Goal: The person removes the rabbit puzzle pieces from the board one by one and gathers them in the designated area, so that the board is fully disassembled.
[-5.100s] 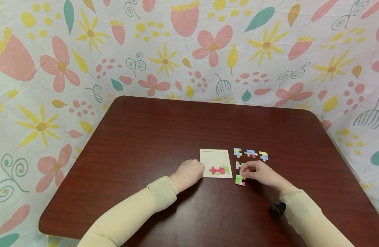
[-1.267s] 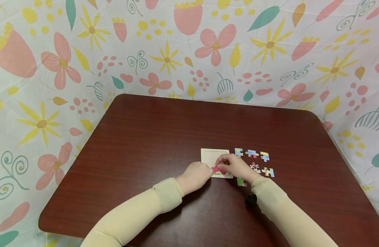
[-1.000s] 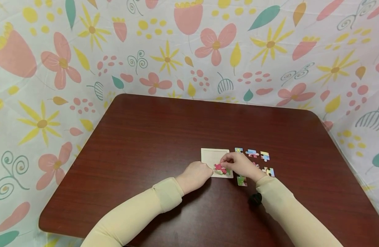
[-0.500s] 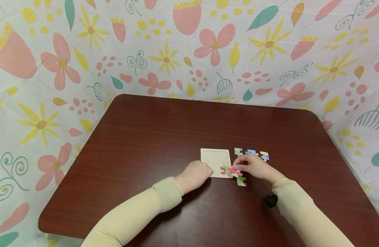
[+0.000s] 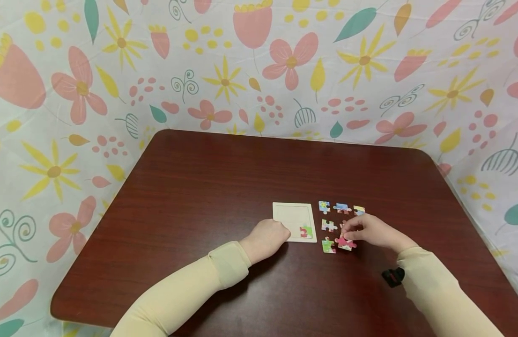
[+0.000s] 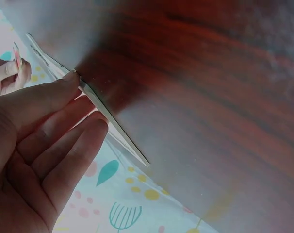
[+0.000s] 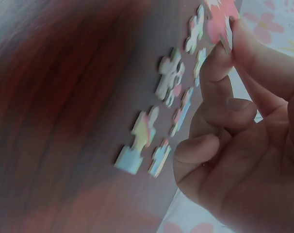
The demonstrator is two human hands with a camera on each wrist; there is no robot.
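Note:
My right hand (image 5: 370,231) pinches a pink jigsaw puzzle piece (image 5: 345,242) between thumb and fingertips, right of the puzzle tray; in the right wrist view the piece (image 7: 221,22) stands above the table. My left hand (image 5: 266,236) grips the left edge of the pale square puzzle tray (image 5: 288,215); the left wrist view shows the thumb and fingers at the tray's rim (image 6: 120,131). One green-and-pink corner piece (image 5: 306,231) lies in the tray's lower right corner. A green piece (image 5: 328,246) lies just left of the held one.
Several loose pieces lie right of the tray, among them a blue one with a yellow star (image 5: 324,207), a blue-and-red one (image 5: 342,208) and a pale one (image 5: 328,225). Others are partly hidden by the right hand. The dark wooden table (image 5: 225,178) meets a flowered cloth (image 5: 250,75) behind.
My right hand has lifted the pink piece out of the tray and carried it right, past the green loose piece. The corner piece stays in the tray. My left hand keeps its place on the edge.

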